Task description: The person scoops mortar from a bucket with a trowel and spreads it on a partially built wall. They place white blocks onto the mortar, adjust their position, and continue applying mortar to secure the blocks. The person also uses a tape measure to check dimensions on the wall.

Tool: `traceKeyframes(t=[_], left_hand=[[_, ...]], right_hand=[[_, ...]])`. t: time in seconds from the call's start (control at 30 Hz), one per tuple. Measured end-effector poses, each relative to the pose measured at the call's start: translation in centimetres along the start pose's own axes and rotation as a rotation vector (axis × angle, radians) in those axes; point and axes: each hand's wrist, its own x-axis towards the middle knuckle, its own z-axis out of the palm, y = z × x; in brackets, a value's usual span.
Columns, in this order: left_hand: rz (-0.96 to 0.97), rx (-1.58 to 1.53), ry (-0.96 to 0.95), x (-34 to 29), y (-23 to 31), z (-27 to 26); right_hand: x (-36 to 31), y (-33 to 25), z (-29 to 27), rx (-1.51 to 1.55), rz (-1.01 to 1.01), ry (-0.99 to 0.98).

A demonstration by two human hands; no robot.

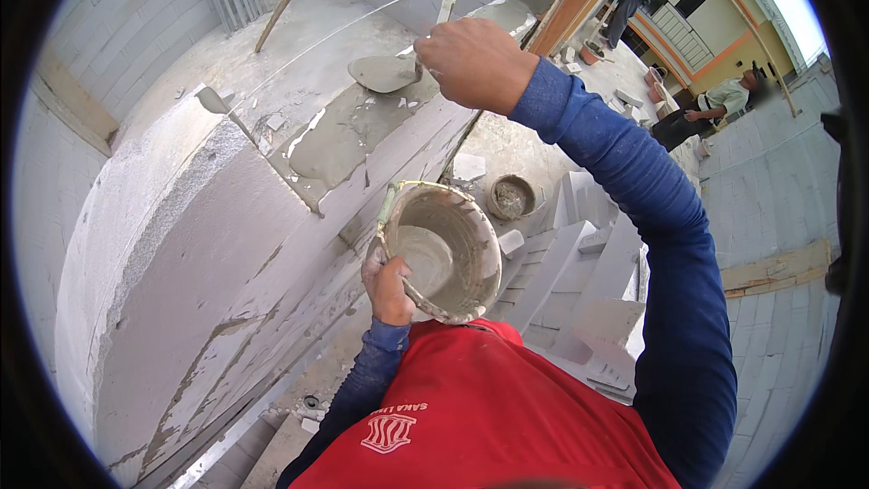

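My right hand (475,59) is closed round the handle of a trowel, out over the top of a low wall. The trowel's rounded, mortar-smeared blade (385,73) hangs just above or against the wet grey mortar (339,140) spread along that top; contact cannot be made out. Close to my body, my left hand (389,288) grips the rim of a bucket (486,258). Tilted, the bucket shows walls caked with mortar and some grey mix at the bottom. A large white block (172,244) stands on the wall, left of the mortar bed.
A string line (362,16) runs above the wall. On the floor to the right sit a second mortar bucket (512,196) and stacked pale blocks (566,281). A wooden post (575,0) rises beyond the wall. Two people (720,109) are farther off at upper right.
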Motion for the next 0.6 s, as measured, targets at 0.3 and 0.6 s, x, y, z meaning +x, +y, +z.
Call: traceKeyframes(t=[0.3, 0.6], left_hand=[[-0.137, -0.014, -0.053, 2.0, 0.0, 0.2], [-0.305, 0.135, -0.185, 5.8, -2.3, 4.0]], right_hand=[[-20.2, 1.1, 1.1, 0.577, 0.169, -0.359], [-29.7, -5.2, 9.2, 0.449, 0.319, -0.194]])
